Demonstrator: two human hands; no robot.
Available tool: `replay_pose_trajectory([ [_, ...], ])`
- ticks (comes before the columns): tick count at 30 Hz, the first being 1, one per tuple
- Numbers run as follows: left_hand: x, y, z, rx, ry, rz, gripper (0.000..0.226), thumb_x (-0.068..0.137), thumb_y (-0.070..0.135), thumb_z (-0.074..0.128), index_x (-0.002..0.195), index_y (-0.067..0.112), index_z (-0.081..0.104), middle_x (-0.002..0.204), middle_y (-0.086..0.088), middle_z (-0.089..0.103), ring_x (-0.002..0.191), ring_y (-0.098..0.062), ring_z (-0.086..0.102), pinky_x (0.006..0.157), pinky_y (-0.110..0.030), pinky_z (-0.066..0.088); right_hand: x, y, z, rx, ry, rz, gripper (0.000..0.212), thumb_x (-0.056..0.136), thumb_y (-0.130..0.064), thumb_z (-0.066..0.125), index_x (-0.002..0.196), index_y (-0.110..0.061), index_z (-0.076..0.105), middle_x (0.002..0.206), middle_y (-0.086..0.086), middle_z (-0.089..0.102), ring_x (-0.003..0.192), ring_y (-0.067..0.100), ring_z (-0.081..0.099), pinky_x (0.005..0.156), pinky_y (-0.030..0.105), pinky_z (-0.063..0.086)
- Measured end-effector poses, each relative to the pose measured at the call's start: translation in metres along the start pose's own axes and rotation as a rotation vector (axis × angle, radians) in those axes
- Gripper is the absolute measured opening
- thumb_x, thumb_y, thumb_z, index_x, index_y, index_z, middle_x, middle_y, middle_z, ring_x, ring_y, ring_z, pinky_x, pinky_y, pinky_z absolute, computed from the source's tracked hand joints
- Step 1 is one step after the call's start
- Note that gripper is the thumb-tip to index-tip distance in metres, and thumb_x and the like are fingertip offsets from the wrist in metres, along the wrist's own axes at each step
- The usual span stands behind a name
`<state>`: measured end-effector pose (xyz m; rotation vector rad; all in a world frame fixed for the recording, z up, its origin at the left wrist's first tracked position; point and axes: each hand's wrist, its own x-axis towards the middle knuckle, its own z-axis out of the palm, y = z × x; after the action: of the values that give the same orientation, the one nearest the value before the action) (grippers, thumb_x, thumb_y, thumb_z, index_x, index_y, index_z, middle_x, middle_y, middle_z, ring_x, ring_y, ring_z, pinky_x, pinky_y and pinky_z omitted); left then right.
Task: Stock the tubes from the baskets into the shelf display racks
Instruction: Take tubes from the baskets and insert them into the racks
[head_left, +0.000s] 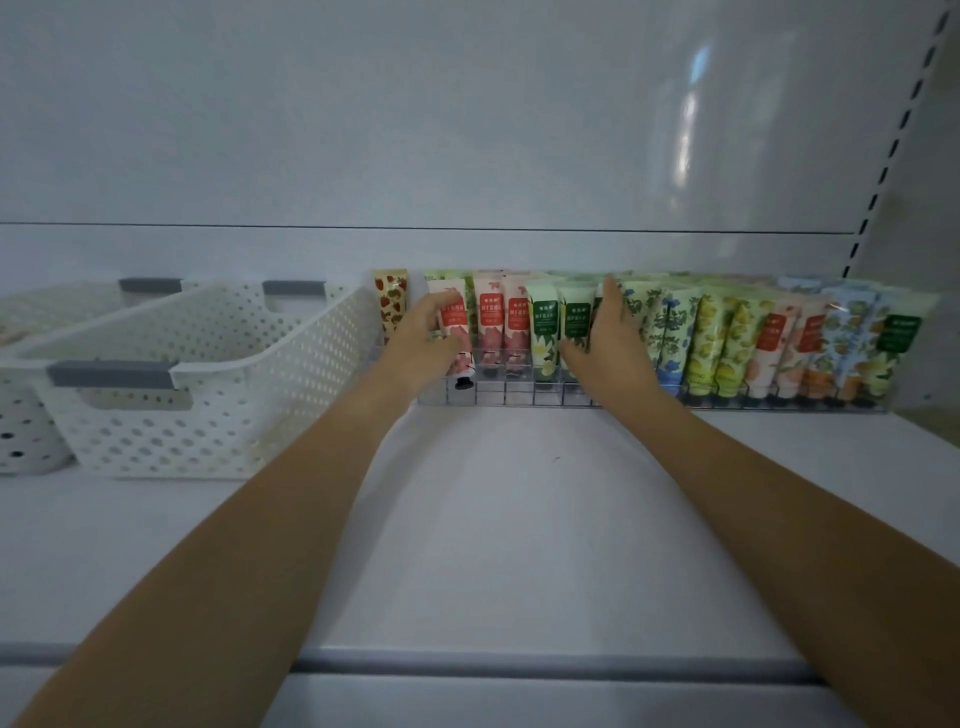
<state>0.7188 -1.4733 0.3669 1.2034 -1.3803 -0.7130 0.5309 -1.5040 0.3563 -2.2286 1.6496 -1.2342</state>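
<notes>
A clear display rack (519, 396) runs along the back of the white shelf, filled with several upright tubes in pink, green, yellow and blue. My left hand (423, 338) grips a pink tube (457, 332), cap down, tilted over the rack's left end. My right hand (608, 338) has straight fingers resting against the green tubes (543, 327) in the middle of the rack. A strawberry-print tube (390, 304) stands alone at the far left of the rack.
Two white perforated baskets (208, 395) with grey handles sit on the shelf to the left of the rack; the nearer one looks empty inside. The shelf surface (493, 519) in front of the rack is bare, with its front edge below.
</notes>
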Motion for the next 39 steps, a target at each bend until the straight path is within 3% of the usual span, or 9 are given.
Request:
replay_pose_trajectory([
  [2, -0.002, 0.003, 0.0, 0.007, -0.01, -0.004, 0.041, 0.088, 0.001, 0.055, 0.122, 0.023, 0.047, 0.101, 0.007, 0.054, 0.082, -0.002, 0.056, 0.059, -0.014, 0.052, -0.001, -0.006, -0.004, -0.029, 0.14, -0.075, 0.078, 0.091, -0.019, 0.057, 0.147, -0.003, 0.005, 0.145, 0.02, 0.027, 0.132, 0.031, 0.031, 0.105, 0.037, 0.031],
  [5, -0.004, 0.004, 0.001, -0.027, -0.028, -0.035, 0.038, 0.087, 0.001, 0.058, 0.116, 0.021, 0.045, 0.096, 0.004, 0.058, 0.078, -0.005, 0.059, 0.056, -0.015, 0.053, -0.001, -0.017, -0.01, -0.028, 0.261, -0.287, 0.061, 0.091, -0.018, 0.055, 0.144, -0.007, 0.027, 0.133, 0.013, 0.042, 0.117, 0.024, 0.045, 0.092, 0.033, 0.04],
  [9, -0.008, 0.006, 0.006, -0.099, -0.058, -0.076, 0.037, 0.086, 0.002, 0.061, 0.116, 0.011, 0.043, 0.091, -0.002, 0.064, 0.074, -0.01, 0.06, 0.061, -0.019, 0.052, -0.006, -0.034, -0.001, 0.181, 0.03, -0.263, 0.043, 0.092, -0.022, 0.055, 0.132, -0.014, 0.044, 0.105, 0.001, 0.056, 0.079, 0.008, 0.053, 0.072, 0.027, 0.05],
  [13, -0.013, 0.009, 0.007, -0.094, -0.198, -0.042, 0.026, 0.086, 0.008, 0.062, 0.11, 0.012, 0.054, 0.092, -0.003, 0.065, 0.072, -0.009, 0.061, 0.065, -0.018, 0.053, -0.009, -0.034, 0.013, 0.408, -0.121, -0.113, 0.048, 0.09, -0.025, 0.059, 0.132, -0.012, 0.041, 0.093, -0.005, 0.059, 0.074, -0.002, 0.054, 0.06, 0.006, 0.045],
  [19, -0.017, 0.01, 0.007, -0.078, -0.267, 0.005, 0.026, 0.084, 0.009, 0.064, 0.108, 0.018, 0.057, 0.095, -0.006, 0.062, 0.078, -0.014, 0.064, 0.068, -0.016, 0.055, -0.004, -0.033, 0.011, 0.651, -0.093, -0.001, 0.064, 0.087, -0.012, 0.064, 0.14, -0.015, 0.029, 0.094, -0.004, 0.055, 0.088, 0.019, 0.065, 0.079, 0.038, 0.056],
  [23, -0.011, -0.002, 0.002, 0.512, -0.076, 0.243, 0.022, 0.091, 0.008, 0.054, 0.112, 0.009, 0.061, 0.107, -0.004, 0.063, 0.098, -0.016, 0.059, 0.079, -0.009, 0.044, -0.001, -0.032, 0.009, 0.561, 0.043, -0.111, 0.071, 0.087, -0.005, 0.06, 0.145, -0.022, 0.023, 0.096, -0.018, 0.051, 0.071, -0.008, 0.06, 0.06, 0.011, 0.052],
  [25, -0.008, -0.012, -0.003, 0.784, 0.012, 0.273, 0.03, 0.093, 0.012, 0.05, 0.121, 0.008, 0.058, 0.121, -0.01, 0.057, 0.112, -0.022, 0.051, 0.092, -0.021, 0.04, -0.001, -0.032, 0.009, 0.547, 0.098, -0.146, 0.069, 0.087, -0.004, 0.058, 0.144, -0.022, 0.024, 0.109, -0.009, 0.053, 0.077, -0.011, 0.059, 0.062, 0.006, 0.049],
  [31, -0.001, -0.028, -0.003, 1.015, -0.052, 0.044, 0.036, 0.097, 0.026, 0.037, 0.127, 0.009, 0.05, 0.135, -0.014, 0.039, 0.128, -0.031, 0.034, 0.109, -0.048, 0.026, 0.006, -0.037, 0.02, 0.49, 0.091, -0.163, 0.062, 0.09, -0.004, 0.055, 0.143, -0.019, 0.026, 0.134, 0.01, 0.047, 0.114, 0.024, 0.055, 0.092, 0.044, 0.05],
  [39, 0.0, -0.026, -0.003, 1.015, -0.056, 0.031, 0.035, 0.097, 0.027, 0.038, 0.123, 0.009, 0.051, 0.137, -0.014, 0.038, 0.129, -0.031, 0.033, 0.108, -0.049, 0.027, 0.004, -0.041, 0.038, -0.045, -0.104, -0.265, 0.075, 0.093, -0.006, 0.048, 0.15, -0.022, 0.002, 0.134, 0.014, 0.039, 0.096, 0.025, 0.054, 0.08, 0.043, 0.051],
])
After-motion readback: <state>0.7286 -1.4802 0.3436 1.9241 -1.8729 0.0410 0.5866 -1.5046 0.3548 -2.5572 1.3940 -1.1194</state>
